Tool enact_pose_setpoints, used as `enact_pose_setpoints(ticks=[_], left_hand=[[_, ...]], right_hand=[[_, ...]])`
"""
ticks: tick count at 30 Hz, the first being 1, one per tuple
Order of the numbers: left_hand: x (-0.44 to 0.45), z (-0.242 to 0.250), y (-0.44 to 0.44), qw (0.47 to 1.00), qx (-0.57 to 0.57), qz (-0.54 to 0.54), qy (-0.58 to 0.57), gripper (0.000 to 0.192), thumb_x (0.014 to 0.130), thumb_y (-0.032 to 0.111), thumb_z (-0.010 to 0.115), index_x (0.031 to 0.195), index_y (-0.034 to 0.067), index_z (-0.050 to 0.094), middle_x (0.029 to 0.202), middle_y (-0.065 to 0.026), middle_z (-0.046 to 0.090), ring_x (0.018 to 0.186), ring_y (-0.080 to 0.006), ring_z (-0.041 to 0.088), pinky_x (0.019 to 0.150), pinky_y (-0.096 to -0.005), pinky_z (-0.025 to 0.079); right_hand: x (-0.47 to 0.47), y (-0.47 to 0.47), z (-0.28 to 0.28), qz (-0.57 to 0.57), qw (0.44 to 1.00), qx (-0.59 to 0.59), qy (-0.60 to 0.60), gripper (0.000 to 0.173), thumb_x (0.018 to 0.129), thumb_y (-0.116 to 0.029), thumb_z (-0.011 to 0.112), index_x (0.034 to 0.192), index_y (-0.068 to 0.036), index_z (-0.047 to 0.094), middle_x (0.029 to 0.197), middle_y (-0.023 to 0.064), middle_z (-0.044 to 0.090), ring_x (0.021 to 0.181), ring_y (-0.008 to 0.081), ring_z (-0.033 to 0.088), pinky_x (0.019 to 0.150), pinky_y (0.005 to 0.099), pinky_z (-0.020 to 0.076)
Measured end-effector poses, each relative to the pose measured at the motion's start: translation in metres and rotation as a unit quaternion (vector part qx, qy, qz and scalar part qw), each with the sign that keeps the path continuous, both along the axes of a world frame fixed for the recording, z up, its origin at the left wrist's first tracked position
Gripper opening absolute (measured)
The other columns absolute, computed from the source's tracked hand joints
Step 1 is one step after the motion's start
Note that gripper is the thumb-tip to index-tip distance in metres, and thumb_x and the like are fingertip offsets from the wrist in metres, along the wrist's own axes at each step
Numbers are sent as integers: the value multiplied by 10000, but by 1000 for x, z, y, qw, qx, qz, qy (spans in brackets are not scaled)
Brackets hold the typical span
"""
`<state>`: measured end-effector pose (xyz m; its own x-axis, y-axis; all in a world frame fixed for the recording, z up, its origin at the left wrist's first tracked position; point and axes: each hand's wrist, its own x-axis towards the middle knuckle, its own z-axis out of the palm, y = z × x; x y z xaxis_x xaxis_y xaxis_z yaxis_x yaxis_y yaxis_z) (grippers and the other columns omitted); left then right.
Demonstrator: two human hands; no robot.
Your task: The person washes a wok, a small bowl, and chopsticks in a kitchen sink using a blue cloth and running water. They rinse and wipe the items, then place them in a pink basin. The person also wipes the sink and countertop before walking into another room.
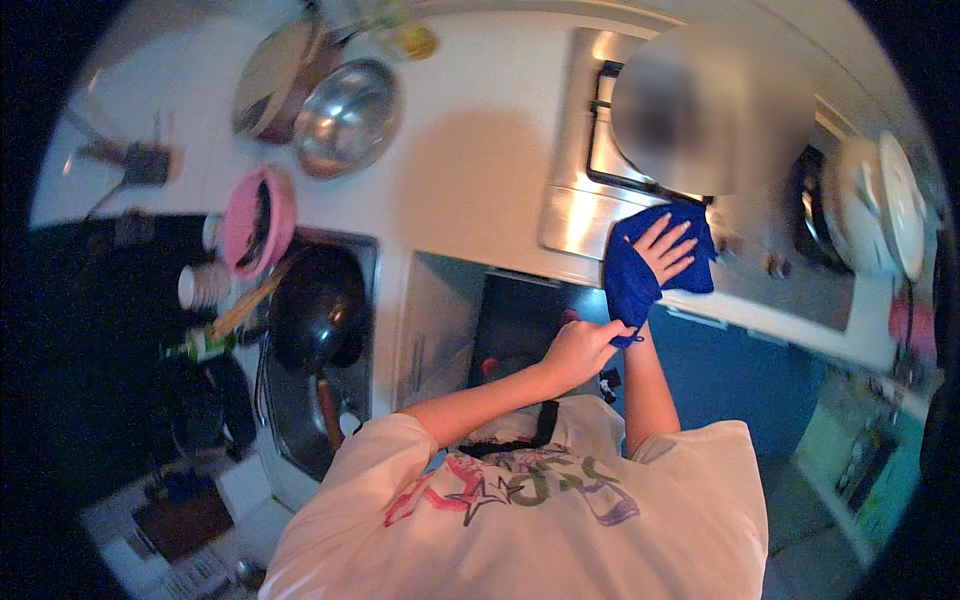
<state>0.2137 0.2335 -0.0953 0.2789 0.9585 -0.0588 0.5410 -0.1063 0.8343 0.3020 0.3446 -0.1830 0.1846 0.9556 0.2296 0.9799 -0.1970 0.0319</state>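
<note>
A dark blue cloth (697,274) lies over the front edge of a stainless-steel gas hob (574,214). My right hand (664,251) is spread flat on it, fingers apart. One fold of the cloth comes back across the thumb side of that hand and hangs down by the wrist. At the lower corner of this fold, my left hand (585,349) pinches the fabric between thumb and fingers. A large blurred patch hides part of the hob just beyond the cloth.
To the left, a black wok (319,307) sits in the sink (281,420). A pink bowl (281,217) stands at its edge, with a metal bowl (349,116) behind. White dishes (900,206) stand right of the hob. Below the counter (472,187) is a dark appliance front (517,315).
</note>
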Motion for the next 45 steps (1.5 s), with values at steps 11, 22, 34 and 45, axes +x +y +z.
enact_pose_setpoints(ticks=[11,22,34,45], left_hand=[[-184,12,-9,930,-26,351,105,205,746,65,620,948,55,586,753,-210,622,693,-385,610,613,-464,486],[-415,13,-36,820,-161,536,-123,468,830,257,593,1197,-1,460,932,-200,603,705,-269,624,659,-362,529],[-551,-61,-35,503,187,615,-578,388,828,214,600,1164,79,461,1078,-89,557,969,-238,562,854,-389,502],[-529,35,-123,416,9,732,-540,393,812,91,524,1198,69,454,1021,-61,573,898,-205,581,722,-352,526]], right_hand=[[-284,6,-16,210,976,28,51,750,778,-501,538,1332,-28,360,1415,250,259,1305,431,236,1009,647,171],[-466,-44,-34,472,877,86,-27,546,888,-337,370,1352,-52,342,1430,176,285,1313,367,272,1035,602,180],[-576,26,-48,599,789,100,89,571,870,-370,400,1342,-51,367,1414,163,322,1311,308,300,1064,532,188],[-755,85,-44,547,833,88,5,509,896,-219,392,1385,-106,309,1457,135,246,1332,288,264,1068,464,230]])
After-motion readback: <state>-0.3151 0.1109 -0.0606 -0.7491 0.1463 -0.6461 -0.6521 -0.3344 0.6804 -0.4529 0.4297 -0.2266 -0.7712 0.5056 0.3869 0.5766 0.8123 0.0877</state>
